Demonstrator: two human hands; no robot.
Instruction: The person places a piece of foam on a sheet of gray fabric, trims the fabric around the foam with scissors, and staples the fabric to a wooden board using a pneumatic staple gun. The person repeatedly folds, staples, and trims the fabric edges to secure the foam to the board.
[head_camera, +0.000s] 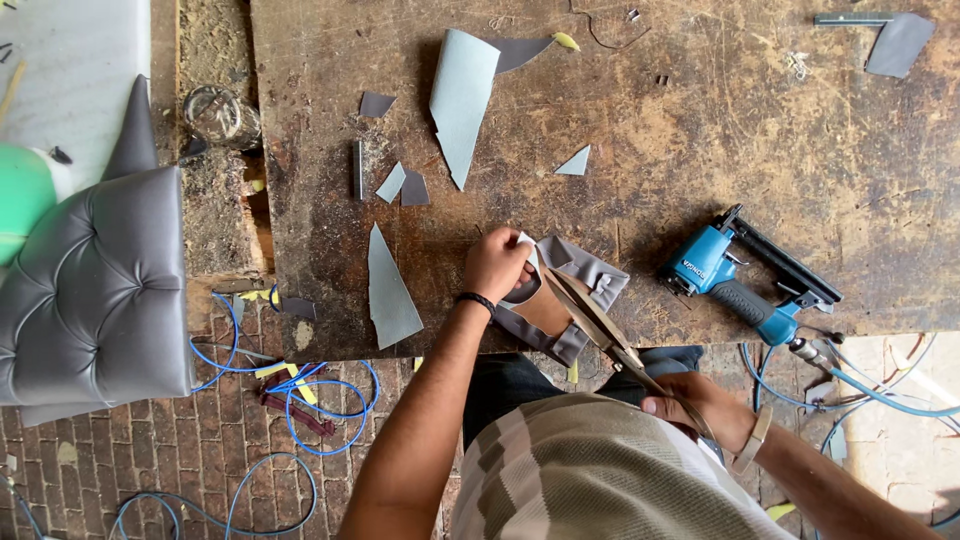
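I see left hand (495, 262) pinching grey fabric piece (580, 275) at workbench (700, 120) near edge; right hand (700, 400) gripping scissors (600, 325), blades pointing up-left into fabric.

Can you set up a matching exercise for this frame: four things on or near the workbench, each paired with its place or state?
Things:
1. scissors
2. blue staple gun
3. grey tufted cushion
4. left hand

Places or states:
A. off the bench's left edge, above the brick floor
B. held in the right hand, blades at the grey fabric piece
C. pinching the fabric piece's upper edge
D. lying on the bench at the right, air hose attached

Pairs: 1-B, 2-D, 3-A, 4-C
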